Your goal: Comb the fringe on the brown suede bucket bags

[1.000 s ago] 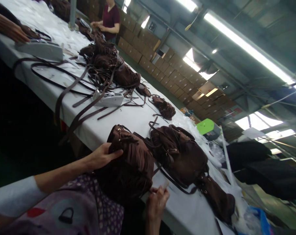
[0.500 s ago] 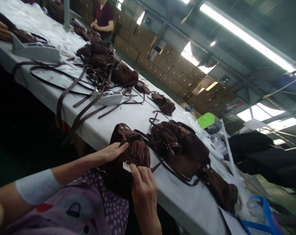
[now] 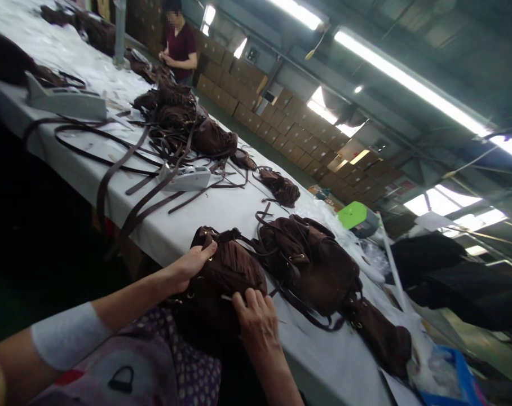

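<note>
Grey dispenser: upper left, on the white table.
Left hand: below centre, thumb pressed on the fringed bag, its other fingers mostly hidden.
Fringed bag: just below centre, brown, at the table's edge; contents hidden.
Right hand: lower middle, fingers curled closely round a pale tool, against the bag.
Cartons: upper middle, stacked.
Backpack: right of centre, lying on the table.
Blue bin: lower right, clear plastic inside.
</note>
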### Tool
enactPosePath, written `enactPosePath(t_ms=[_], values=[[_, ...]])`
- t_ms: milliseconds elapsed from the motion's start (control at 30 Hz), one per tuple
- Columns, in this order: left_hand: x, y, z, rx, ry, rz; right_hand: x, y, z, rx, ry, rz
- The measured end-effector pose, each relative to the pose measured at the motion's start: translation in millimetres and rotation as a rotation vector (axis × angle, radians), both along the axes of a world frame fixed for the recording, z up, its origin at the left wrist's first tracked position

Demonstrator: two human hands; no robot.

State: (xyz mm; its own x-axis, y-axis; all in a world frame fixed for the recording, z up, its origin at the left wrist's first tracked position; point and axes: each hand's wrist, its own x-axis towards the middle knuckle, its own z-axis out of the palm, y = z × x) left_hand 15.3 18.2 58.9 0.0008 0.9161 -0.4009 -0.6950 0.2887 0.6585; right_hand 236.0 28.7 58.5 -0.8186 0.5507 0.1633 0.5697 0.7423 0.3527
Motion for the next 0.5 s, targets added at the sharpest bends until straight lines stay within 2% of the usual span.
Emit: enactPosePath(t_ms=[100,167,233,300,367,467,500], values=[[-14,3,2.0,-0.049,-0.013,0.067,73,13,-19.2,0.055,-0.025,-0.249],[-21,4,1.1,-0.052,-0.013,0.111,115,16,-31.2,0.037,0.001,-0.403],[-19,5,-1.2,-0.034,-0.035,0.131,128,10,-36.6,0.008,0.186,-0.501],[-8,5,-3.2,-0.012,-0.063,0.134,104,-5,-33.3,0.002,0.47,-0.512],[8,3,-3.9,0.002,-0.064,0.132,49,-25,-25.0,0.011,0.711,-0.439],[27,-3,-2.3,-0.02,0.005,0.15,-41,-47,-17.5,-0.032,0.763,-0.168],[29,-6,-1.5,-0.03,0.039,0.161,-63,-48,-19.0,-0.021,0.745,-0.138]])
